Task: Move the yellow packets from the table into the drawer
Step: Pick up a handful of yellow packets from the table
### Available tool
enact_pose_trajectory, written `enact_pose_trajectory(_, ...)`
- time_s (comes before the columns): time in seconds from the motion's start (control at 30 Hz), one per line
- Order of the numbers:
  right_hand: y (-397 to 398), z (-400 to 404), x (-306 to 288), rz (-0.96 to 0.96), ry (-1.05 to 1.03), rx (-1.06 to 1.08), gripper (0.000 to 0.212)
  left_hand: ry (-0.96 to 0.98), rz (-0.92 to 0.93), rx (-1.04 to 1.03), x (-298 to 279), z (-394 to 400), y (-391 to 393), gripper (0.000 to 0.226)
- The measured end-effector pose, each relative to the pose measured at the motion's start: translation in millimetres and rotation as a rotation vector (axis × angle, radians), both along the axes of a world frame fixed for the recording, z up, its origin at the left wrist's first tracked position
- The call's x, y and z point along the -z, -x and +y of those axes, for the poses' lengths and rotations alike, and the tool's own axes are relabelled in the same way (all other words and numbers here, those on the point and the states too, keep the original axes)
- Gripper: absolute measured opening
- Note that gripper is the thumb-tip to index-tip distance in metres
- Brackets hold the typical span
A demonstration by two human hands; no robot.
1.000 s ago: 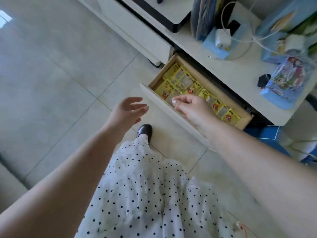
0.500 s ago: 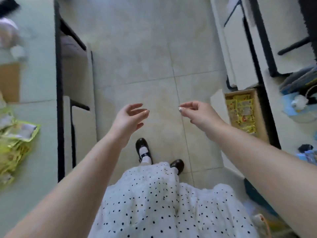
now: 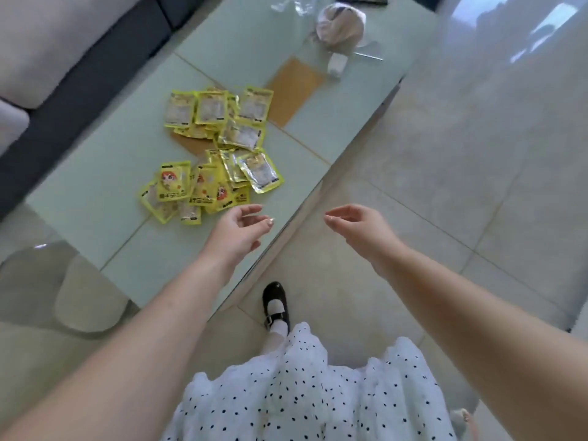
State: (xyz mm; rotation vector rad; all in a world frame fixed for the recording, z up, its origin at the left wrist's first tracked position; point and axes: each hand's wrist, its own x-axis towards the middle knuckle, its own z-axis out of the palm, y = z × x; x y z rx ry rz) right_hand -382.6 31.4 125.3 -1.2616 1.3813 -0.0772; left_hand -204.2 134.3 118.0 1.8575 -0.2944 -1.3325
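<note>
Several yellow packets [image 3: 216, 148] lie in a loose heap on the pale green glass table [image 3: 95, 173]. My left hand [image 3: 238, 230] hovers over the table's near edge, just below and right of the heap, fingers relaxed and holding nothing. My right hand [image 3: 356, 226] hangs over the floor to the right of the table, fingers loosely curled and empty. The drawer is out of view.
A brown paper sheet [image 3: 294, 90], a small white object [image 3: 337, 66] and a crumpled bag [image 3: 340, 25] sit at the table's far end. A grey sofa [image 3: 47, 52] runs along the left. Tiled floor [image 3: 461, 154] spreads to the right; my black shoe [image 3: 275, 305] stands near the table edge.
The view swung from the open drawer across the floor to the table. My right hand left the drawer empty. Both hands now reach toward the packet heap.
</note>
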Motion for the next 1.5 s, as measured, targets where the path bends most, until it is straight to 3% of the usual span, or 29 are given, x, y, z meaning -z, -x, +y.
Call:
enact_pose_trajectory(0.2,-85,-28,38,0.089,-0.01,-0.167,0.015,-0.08,0.017,-0.183,40,5,-79,0.02)
enact_pose_trajectory(0.3,-108,-49,67,0.158,0.012,-0.232,0.025,-0.126,0.011,-0.259,68,-2,-102,0.018)
enact_pose_trajectory(0.53,-158,-90,138,0.29,0.053,-0.37,0.049,-0.294,-0.25,-0.372,141,-32,-147,0.024)
enact_pose_trajectory(0.8,-204,-115,212,0.377,0.132,-0.551,0.057,-0.554,-0.635,-0.095,188,-71,-177,0.053)
enact_pose_trajectory(1.03,-221,-115,239,0.396,0.339,-0.696,0.097,-0.585,-0.697,-0.148,214,-77,-184,0.072)
enact_pose_trajectory(1.17,-219,-122,243,0.367,0.326,-0.726,0.092,-0.614,-0.68,-0.16,210,-82,-187,0.075)
enact_pose_trajectory(1.37,-203,-138,222,0.184,0.119,-0.54,0.07,-0.546,-0.531,-0.297,203,-79,-193,0.067)
enact_pose_trajectory(1.5,-209,-157,199,0.102,0.179,-0.596,0.066,-0.513,-0.53,-0.339,193,-75,-209,0.057)
